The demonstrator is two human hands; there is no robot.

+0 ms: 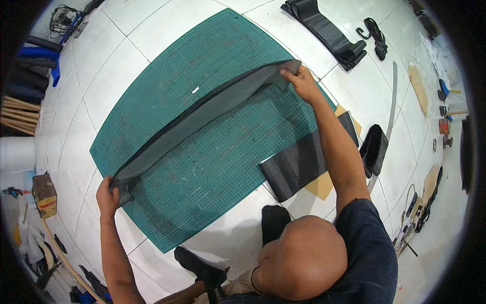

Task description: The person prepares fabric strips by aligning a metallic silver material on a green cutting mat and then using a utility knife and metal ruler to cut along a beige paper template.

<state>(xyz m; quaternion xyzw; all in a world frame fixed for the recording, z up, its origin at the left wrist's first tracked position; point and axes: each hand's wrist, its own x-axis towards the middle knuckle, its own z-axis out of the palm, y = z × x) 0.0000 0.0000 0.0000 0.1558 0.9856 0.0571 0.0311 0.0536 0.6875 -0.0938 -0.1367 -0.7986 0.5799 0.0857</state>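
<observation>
We see the left hand (107, 198) closed around one end of a long grey strip of soft sheet material (202, 117), fingers curled over the bunched edge near the lower left corner of a large green gridded cutting mat (167, 81). The right hand (302, 82) pinches the other end of the same strip, thumb on top and fingers under the folded corner, up near the far right edge of the mat. Between the two hands the strip runs taut on a diagonal across the mat, and its shadow falls on the grid just below it, so we take it to be raised a little rather than lying flat, though we cannot tell how far.

Just under the right forearm we see a shorter dark grey rectangular sheet (293, 167) lying half on the mat and half on a tan cardboard piece (324, 185). Beside that, further right, sits a black folded pouch-like piece (374, 149), touching a long thin curved metal strip (392, 101). The mat rests on a white tiled floor (121, 45). Towards the top a stack of long black strips (329, 33) lies near a coiled black strap (375, 35). At the left edge we note blue and black foam rolls (38, 61), and lower left a small brown cardboard box (44, 195).
</observation>
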